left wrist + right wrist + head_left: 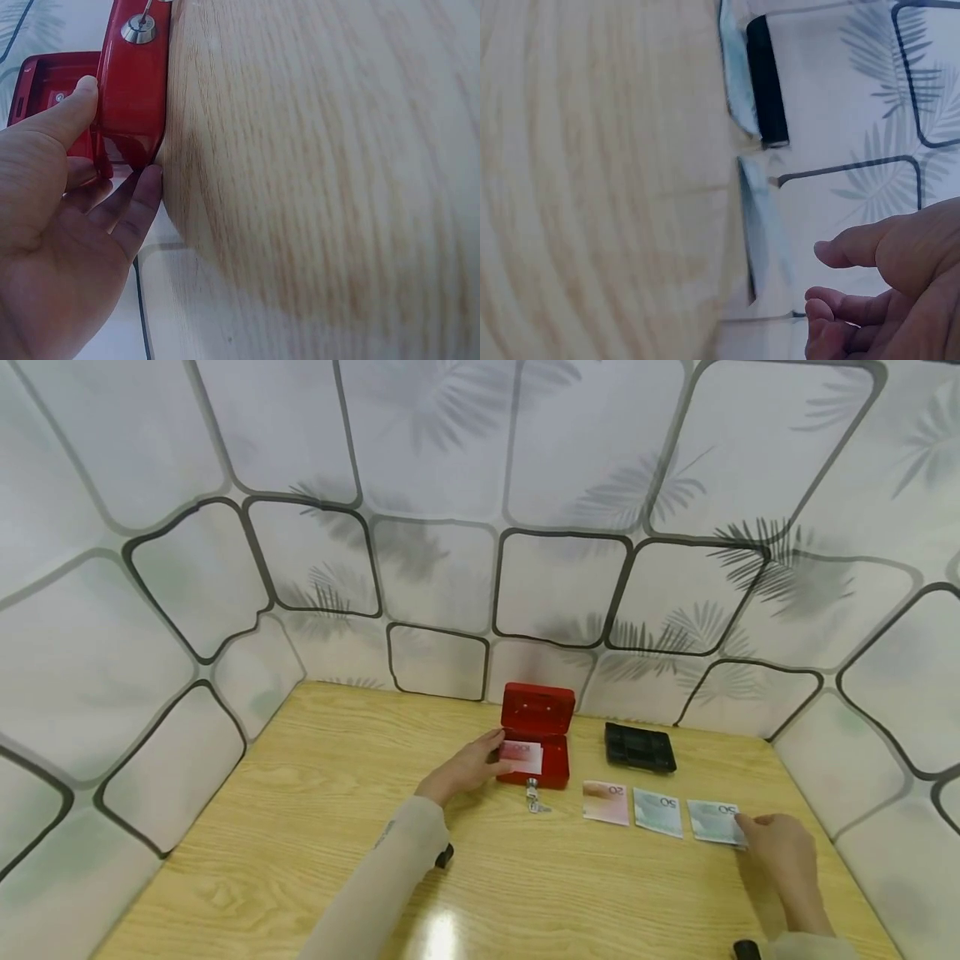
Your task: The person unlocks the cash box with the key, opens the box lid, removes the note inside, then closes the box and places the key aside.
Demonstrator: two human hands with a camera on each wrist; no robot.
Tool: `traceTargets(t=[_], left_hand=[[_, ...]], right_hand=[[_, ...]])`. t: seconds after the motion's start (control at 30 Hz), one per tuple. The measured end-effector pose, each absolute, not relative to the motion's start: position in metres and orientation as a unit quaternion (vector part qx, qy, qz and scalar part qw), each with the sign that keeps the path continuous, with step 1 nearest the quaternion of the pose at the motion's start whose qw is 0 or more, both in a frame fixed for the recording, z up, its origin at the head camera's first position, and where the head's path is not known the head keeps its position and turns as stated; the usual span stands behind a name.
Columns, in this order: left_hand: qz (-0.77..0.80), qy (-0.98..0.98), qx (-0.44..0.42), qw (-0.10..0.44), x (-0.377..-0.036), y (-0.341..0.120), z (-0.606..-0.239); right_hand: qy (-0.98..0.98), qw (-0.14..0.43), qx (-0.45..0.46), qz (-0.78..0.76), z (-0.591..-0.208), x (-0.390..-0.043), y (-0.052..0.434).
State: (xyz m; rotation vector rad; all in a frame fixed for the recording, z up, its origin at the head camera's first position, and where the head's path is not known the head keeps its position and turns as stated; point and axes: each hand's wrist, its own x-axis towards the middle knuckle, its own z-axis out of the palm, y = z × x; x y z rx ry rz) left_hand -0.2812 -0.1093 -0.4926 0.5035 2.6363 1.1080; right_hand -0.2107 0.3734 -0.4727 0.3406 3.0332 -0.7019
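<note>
A small red cash box [555,764] stands on the table with its lid raised, pink banknotes [522,756] inside. My left hand [468,764] holds its left side; in the left wrist view the thumb rests over the wall and the fingers lie along the side of the box [135,90]. A key sits in the silver lock [139,30], with more keys [535,802] hanging from it. My right hand [783,852] is at the right edge of the rightmost 50 note [714,822]. Its thumb and fingers are apart in the right wrist view, with nothing between them.
Another 50 note [657,812] and a pinkish 20 note [605,802] lie in a row left of the rightmost one. Behind them is a black tray with compartments [640,747]. A patterned cloth wall [435,664] borders the wooden table [330,777].
</note>
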Motion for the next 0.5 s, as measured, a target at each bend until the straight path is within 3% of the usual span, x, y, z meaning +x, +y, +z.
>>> traceTargets(t=[0.2, 0.5], left_hand=[[0.373, 0.904, 0.174, 0.114, -0.281, -0.109, -0.491], [0.372, 0.905, 0.173, 0.117, -0.28, -0.108, -0.49]], right_hand=[[0.959, -0.038, 0.074, -0.271, -0.455, -0.213, 0.346], [0.94, -0.015, -0.025, -0.341, -0.432, -0.227, 0.276]])
